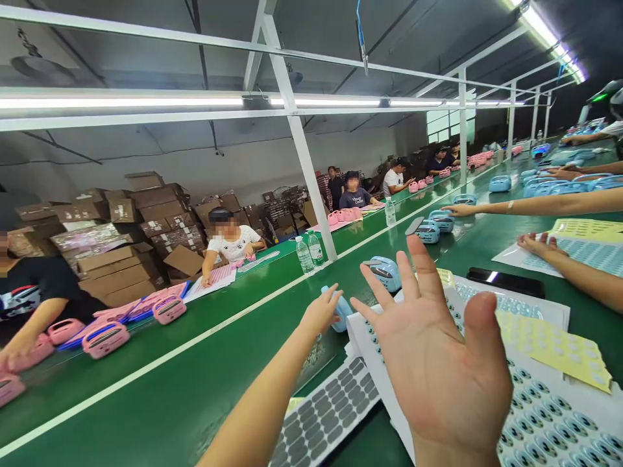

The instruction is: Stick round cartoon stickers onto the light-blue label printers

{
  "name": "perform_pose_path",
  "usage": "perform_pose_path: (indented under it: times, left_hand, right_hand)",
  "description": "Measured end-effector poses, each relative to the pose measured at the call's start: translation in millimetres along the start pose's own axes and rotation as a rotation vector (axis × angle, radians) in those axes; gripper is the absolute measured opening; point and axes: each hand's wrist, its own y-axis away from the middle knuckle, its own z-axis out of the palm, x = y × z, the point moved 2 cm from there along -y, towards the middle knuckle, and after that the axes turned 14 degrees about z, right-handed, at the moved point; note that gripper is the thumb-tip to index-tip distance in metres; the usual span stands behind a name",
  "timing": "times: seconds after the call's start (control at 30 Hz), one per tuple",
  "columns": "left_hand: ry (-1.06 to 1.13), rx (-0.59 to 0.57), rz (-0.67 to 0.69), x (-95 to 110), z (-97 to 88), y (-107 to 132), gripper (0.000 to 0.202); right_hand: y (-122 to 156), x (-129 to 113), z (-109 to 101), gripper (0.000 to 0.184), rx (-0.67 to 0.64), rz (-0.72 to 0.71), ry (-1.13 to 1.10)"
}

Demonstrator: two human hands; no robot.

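While the long green table (160,389) runs away from the camera with a pale line down its length, work on this side centres on one small blue device (342,311).

On the far left, pink devices (104,337) of the same rounded, hard-plastic form lie in a loose row before seated co-workers, with stacked brown cardboard cartons (126,240) behind them. Two clear water bottles (310,251) stand by the white frame post (304,155).

The left hand (321,311) reaches forward and rests on the blue device, fingers curled loosely over its near side; whether they fully grip it cannot be told. The device sits on the table at the far edge of the white sticker sheets. Judgement: a secure hold calls for thumb and fingers on opposite sides of the smooth, curved shell, since glossy plastic can slip under a one-sided touch.

Below lies a sheet of grey oval pads (326,415), matte and set in neat rows. A second blue device (384,272) stands just beyond.

The right hand (438,363) is raised above the sheets, palm up, fingers spread wide and holding nothing. Under it is a white sheet of small round stickers (549,415), glossy, closely ranked; a yellow sheet (555,344) overlaps it. A dark phone (506,282) lies further back, with co-workers' forearms (559,204) reaching in from the right.
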Motion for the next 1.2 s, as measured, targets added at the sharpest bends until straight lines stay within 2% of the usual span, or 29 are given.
perform_pose_path:
  times: [0.1, 0.17, 0.23, 0.3, 0.37, 0.43, 0.57, 0.7, 0.77, 0.83, 0.97, 1.03, 1.2]
  left_hand:
    - [0.077, 0.031, -0.091, -18, -14.7, 29, 0.047]
    - [0.134, 0.098, -0.154, -23, -25.4, 47, 0.035]
    - [0.194, 0.225, -0.245, -22, -36.1, 64, 0.024]
    - [0.255, 0.405, -0.393, -21, -48.2, 84, 0.011]
    - [0.332, 0.596, -0.553, -19, -62.9, 110, 0.025]
    - [0.432, 0.776, -0.68, -15, -80.4, 138, 0.047]
    - [0.656, 1.042, -0.802, 9, -116.7, 189, 0.076]
    - [1.068, 1.297, -0.811, 45, -135.0, 218, 0.084]
    - [1.242, 1.328, -0.779, 58, -137.5, 225, 0.081]
    - [1.276, 1.306, -0.738, 65, -140.0, 230, 0.076]
    - [1.285, 1.326, -0.709, 64, -144.5, 235, 0.073]
    - [1.326, 1.304, -0.73, 61, -143.6, 234, 0.072]
    - [1.435, 1.273, -0.738, 63, -137.7, 231, 0.072]
  right_hand:
    - [3, 2, 3, 0.05, -0.005, 0.012, -0.004]
    - [5, 4, 4, 0.048, 0.038, -0.021, 0.03]
    - [5, 7, 2, 0.04, 0.137, -0.082, 0.115]
    - [3, 11, 0, 0.03, 0.268, -0.132, 0.238]
    - [1, 16, -3, 0.025, 0.378, -0.143, 0.351]
    - [-1, 23, -4, 0.026, 0.419, -0.14, 0.445]
    - [-1, 38, 5, 0.029, 0.334, -0.111, 0.683]
    - [6, 53, 24, 0.032, 0.189, 0.045, 0.883]
    - [11, 58, 34, 0.033, 0.133, 0.135, 0.951]
    - [16, 62, 43, 0.033, 0.076, 0.219, 1.025]
    - [23, 68, 53, 0.034, -0.128, 0.372, 1.095]
    - [25, 71, 55, 0.032, -0.193, 0.389, 1.13]
    - [26, 83, 56, 0.034, -0.114, 0.325, 1.165]
